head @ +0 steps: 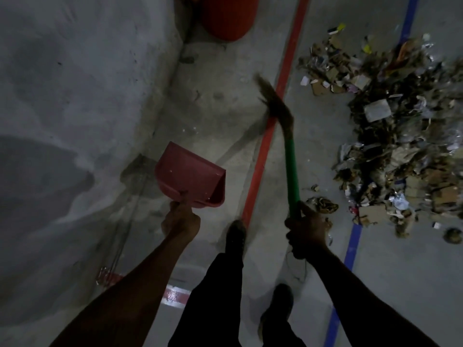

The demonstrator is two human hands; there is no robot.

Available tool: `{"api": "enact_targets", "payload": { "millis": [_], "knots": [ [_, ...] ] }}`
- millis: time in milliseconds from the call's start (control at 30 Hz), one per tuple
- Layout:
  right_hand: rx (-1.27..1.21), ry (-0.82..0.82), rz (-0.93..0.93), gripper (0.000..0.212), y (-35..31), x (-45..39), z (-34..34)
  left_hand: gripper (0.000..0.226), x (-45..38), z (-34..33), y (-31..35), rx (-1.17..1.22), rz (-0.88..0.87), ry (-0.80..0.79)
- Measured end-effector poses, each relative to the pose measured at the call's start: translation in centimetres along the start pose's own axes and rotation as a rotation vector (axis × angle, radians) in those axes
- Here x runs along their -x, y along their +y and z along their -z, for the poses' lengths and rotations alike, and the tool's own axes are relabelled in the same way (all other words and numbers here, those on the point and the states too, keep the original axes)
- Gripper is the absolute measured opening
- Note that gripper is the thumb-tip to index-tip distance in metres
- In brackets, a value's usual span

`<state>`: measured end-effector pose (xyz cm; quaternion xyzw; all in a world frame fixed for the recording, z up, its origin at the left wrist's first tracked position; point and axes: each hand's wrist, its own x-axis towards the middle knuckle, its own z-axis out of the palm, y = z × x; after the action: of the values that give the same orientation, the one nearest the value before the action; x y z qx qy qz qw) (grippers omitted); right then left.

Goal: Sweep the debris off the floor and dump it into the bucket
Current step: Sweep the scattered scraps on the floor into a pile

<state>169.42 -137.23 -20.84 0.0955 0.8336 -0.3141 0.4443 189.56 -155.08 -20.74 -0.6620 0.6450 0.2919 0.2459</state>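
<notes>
Right hand [307, 230] grasps the green-handled broom [292, 169], bristles over the red floor line [270, 126]; left hand [181, 219] grips the red dustpan [190, 175]. Debris pile [400, 136] lies right; red bucket [229, 16] stands ahead beside the wall [75, 96], bare floor between.

Both arms stretched forward and down, left hand [181, 219] clenched around a handle, right hand [307, 231] gripping a pole

wall [62, 96]: grey, stained; floor [220, 108]: concrete (red [265, 146], blue [352, 249] lines); light: dim
</notes>
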Motion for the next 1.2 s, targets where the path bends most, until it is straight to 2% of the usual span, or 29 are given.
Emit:
{"api": "enact_targets", "payload": {
  "millis": [67, 200, 300, 367, 433, 533, 700, 833, 933, 1100, 1200],
  "knots": [
    [0.101, -0.049, 0.115, 0.074, 0.3, 1.6, -1.7, 0.068, -0.1, 0.5, -0.3, -0.041, -0.053, 0.023],
    [0.359, -0.216, 0.283, 0.071, -0.9, 2.3, -5.9, 0.06, -1.1, 1.0, -1.0, 0.053, -0.012, 0.039],
    [0.52, -0.31, 0.402, 0.066, -3.4, 0.5, -8.7, 0.067, -1.9, 1.2, -1.7, 0.088, -0.012, 0.056],
    [0.483, -0.338, 0.337, 0.059, -5.1, -1.1, -9.6, 0.069, -2.3, 1.4, -1.9, 0.124, -0.013, 0.062],
    [0.317, -0.323, 0.175, 0.06, -6.2, -2.6, -9.5, 0.07, -2.5, 1.5, -1.8, 0.129, -0.023, 0.059],
    [0.093, -0.231, -0.001, 0.058, -6.8, -4.5, -7.7, 0.07, -2.9, 1.8, -1.2, 0.146, -0.024, 0.051],
    [-0.118, -0.05, -0.14, 0.066, -7.1, -6.7, -2.6, 0.068, -2.9, 2.8, 0.2, 0.26, -0.067, 0.054],
    [-0.179, 0.036, -0.124, 0.055, -7.8, -6.5, 0.0, 0.067, -2.8, 4.5, 1.9, 0.25, -0.128, 0.084],
    [-0.143, 0.084, -0.078, 0.067, -8.0, -4.9, 0.0, 0.067, -2.5, 6.1, 3.5, 0.257, -0.148, 0.081],
    [0.067, -0.036, 0.116, 0.073, -8.3, -3.1, -1.0, 0.067, -2.8, 8.1, 7.2, 0.251, -0.182, 0.084],
    [0.224, -0.114, 0.213, 0.067, -11.1, -5.0, -1.1, 0.067, -3.7, 8.8, 10.0, 0.235, -0.21, 0.104]
  ]
}}
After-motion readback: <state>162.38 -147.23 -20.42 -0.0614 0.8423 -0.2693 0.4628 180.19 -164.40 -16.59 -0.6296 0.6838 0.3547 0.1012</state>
